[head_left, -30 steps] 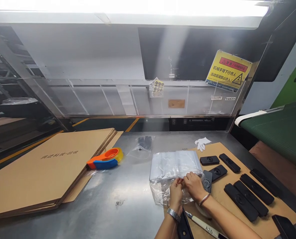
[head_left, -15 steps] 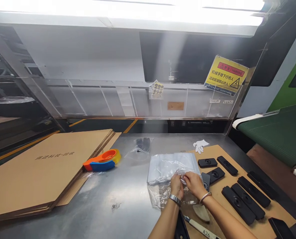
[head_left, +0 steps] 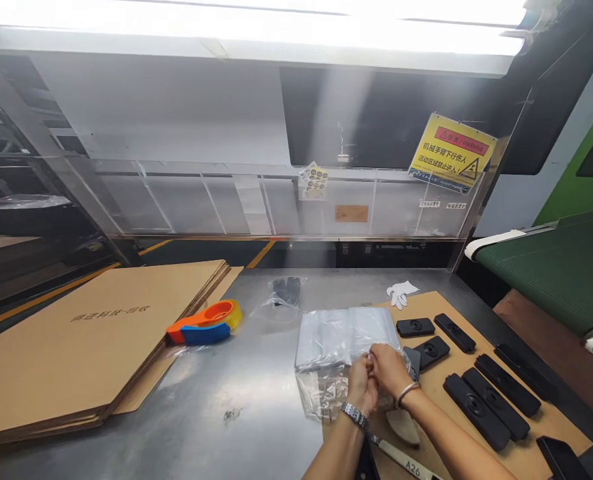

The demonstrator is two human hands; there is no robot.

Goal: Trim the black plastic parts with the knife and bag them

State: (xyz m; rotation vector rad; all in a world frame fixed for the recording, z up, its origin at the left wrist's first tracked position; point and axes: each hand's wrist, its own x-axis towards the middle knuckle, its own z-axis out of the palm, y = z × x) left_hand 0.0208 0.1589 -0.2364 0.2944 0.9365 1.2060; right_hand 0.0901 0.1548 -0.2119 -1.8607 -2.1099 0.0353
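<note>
Yellow with a red band, a sign at the upper right of the head view reads "WARNING" beside Chinese characters; its lower lines read 机械手臂下行伤人 and 活动区域禁止进入. Two small labels below it are too blurred to read surely. "A26" is marked on a pale knife at the lower right. Black characters ending in 科技-回收 cross the cardboard stack at lower left.

The left hand, wearing a metal watch, and the right hand, wearing a bracelet, meet right of centre in the lower frame. Both are narrow, fingertips pinched together on the clear plastic at the near edge of a pale flat pack. Black parts lie on a cardboard sheet to the right. An orange and blue tape dispenser sits left of centre, against the cardboard stack.
</note>
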